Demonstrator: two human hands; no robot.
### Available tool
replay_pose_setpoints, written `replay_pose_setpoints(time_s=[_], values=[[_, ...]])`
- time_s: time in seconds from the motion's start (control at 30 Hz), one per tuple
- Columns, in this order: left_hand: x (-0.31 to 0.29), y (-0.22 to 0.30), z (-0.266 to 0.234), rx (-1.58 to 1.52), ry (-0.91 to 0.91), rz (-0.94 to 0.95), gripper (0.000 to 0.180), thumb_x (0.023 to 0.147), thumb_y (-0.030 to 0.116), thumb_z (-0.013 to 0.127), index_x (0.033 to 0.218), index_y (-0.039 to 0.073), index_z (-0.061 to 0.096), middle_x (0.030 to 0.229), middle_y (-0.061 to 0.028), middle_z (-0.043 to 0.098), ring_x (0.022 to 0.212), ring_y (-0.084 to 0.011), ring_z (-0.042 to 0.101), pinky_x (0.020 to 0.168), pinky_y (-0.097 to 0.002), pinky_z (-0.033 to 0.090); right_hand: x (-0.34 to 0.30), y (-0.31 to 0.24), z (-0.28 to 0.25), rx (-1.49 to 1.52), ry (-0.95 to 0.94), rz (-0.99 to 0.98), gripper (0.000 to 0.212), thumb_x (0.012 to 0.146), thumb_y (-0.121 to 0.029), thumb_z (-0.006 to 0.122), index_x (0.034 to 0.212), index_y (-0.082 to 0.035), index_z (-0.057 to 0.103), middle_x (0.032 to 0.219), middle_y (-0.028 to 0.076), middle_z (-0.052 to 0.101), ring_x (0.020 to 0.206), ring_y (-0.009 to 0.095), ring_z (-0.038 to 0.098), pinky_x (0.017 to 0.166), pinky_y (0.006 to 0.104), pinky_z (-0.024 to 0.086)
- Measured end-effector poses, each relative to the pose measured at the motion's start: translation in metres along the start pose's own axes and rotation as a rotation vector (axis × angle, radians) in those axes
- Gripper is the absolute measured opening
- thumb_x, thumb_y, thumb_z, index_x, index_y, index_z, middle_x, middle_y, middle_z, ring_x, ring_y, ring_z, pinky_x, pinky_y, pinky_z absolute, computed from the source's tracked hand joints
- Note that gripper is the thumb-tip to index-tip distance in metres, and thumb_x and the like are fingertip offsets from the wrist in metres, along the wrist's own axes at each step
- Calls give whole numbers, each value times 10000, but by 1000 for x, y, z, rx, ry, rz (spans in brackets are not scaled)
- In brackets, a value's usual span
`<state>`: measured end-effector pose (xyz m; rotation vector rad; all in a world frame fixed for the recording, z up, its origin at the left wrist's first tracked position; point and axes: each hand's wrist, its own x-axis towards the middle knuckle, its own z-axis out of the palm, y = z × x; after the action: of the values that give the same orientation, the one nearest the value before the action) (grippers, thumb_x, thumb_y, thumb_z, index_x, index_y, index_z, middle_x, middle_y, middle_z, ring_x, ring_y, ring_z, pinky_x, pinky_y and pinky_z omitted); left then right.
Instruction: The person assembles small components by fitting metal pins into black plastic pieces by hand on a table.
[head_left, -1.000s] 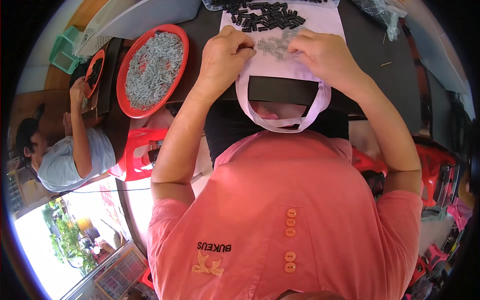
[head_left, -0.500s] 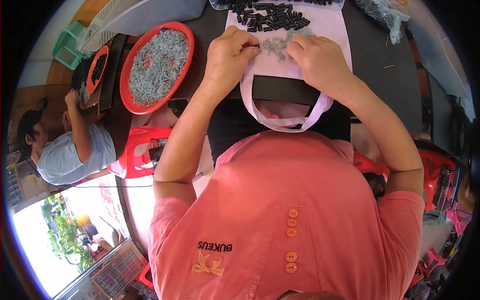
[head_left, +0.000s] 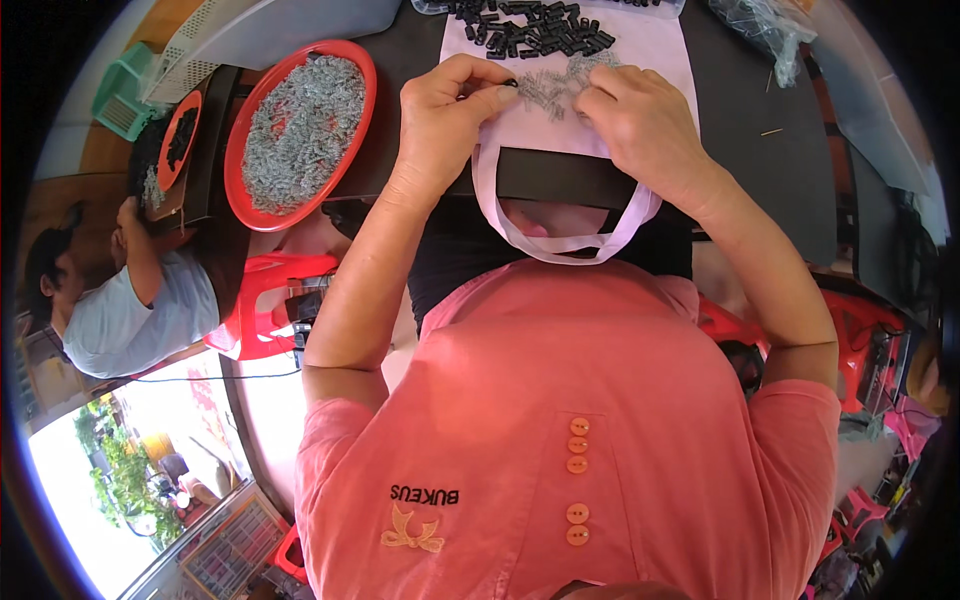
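Note:
My left hand (head_left: 435, 125) pinches a small black tubular piece (head_left: 511, 83) between thumb and forefinger, with its end showing past the fingertips. My right hand (head_left: 645, 120) has its fingers curled together over the edge of a loose pile of small grey spring-like pieces (head_left: 545, 90); anything in those fingertips is hidden. The grey pieces lie on a pale pink cloth bag (head_left: 525, 138), whose handles hang over the table's near edge. Beyond them on the bag spreads a heap of short black tubular pieces (head_left: 545, 35).
A red basin (head_left: 240, 150) full of similar grey pieces stands left on the dark table (head_left: 765, 170). Clear plastic wrapping (head_left: 770, 35) lies at the far right. Further left, a person (head_left: 145, 310) sits by a smaller red dish (head_left: 172, 165) and a green basket (head_left: 125, 95).
The black piece in my left fingers shows more plainly now, and its thumb has straightened. My right hand stays over the grey pieces, its fingers shifted slightly. The whole view has shifted a little.

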<state>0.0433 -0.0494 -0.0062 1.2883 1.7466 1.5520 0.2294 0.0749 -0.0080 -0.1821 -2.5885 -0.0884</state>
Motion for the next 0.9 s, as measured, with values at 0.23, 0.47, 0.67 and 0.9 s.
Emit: replay_pose_setpoints(time_s=[0.23, 0.47, 0.67, 0.9], values=[[1, -3, 2, -61, 32, -1, 128, 824, 20, 684, 952, 13, 693, 761, 18, 634, 635, -27, 526, 544, -168, 390, 2, -4, 3, -36, 34, 34, 115, 731, -67, 586, 846, -76, 586, 847, 61, 564, 790, 257, 594, 670, 378, 459], [7, 9, 20, -149, -70, 0, 125, 836, 16, 665, 959, 6, 686, 747, 13, 628, 634, -37, 544, 538, -176, 399, 36, 2, -10, 572, 95, 226, 73, 811, -37, 531, 882, -28, 545, 760, 165, 606, 703, 368, 585, 624, 438, 444], [9, 10, 23, -268, -81, -99, 80, 835, 15, 673, 913, 4, 658, 727, -1, 627, 609, -44, 561, 471, -172, 370, 40, 0, -4, 836, 15, 404, 70, 797, -31, 549, 856, -4, 576, 699, 124, 591, 641, 233, 561, 601, 347, 435], [5, 8, 23, -203, -82, -99, 126, 815, -7, 666, 936, -40, 656, 751, -43, 641, 631, -81, 573, 569, -217, 467, 42, 8, -2, 1104, -56, 563, 79, 784, -6, 590, 862, -7, 607, 694, 14, 593, 665, 98, 554, 589, 249, 433]])
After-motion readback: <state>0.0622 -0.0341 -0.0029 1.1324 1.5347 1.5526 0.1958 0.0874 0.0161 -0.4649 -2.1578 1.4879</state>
